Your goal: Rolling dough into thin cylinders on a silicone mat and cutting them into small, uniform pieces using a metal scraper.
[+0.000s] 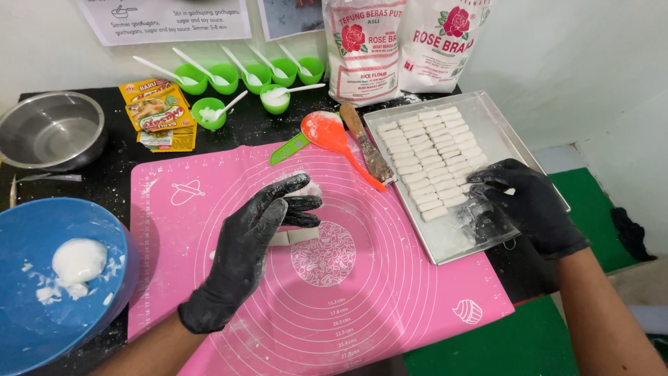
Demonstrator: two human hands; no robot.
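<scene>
On the black table [104,181], a pink mat [390,278] carries the work, and beside it a metal tray [508,132] is mostly filled with rows of white dough sticks [431,157]; its near end is bare. A few cut pieces [296,237], pale and floury, lie under the left hand [257,244], its grip loosely curled over them. The right hand [529,202] pinches a stick at the tray.

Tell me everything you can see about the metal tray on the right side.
The metal tray is shallow, rectangular and silver, with a low raised rim. It lies at an angle, partly on the black table, partly over the pink mat's right edge. Rows of small white dough sticks fill its left part; the rest is bare metal dusted with flour. The right hand, in a black glove, rests on its near part, fingertips at the sticks.
</scene>
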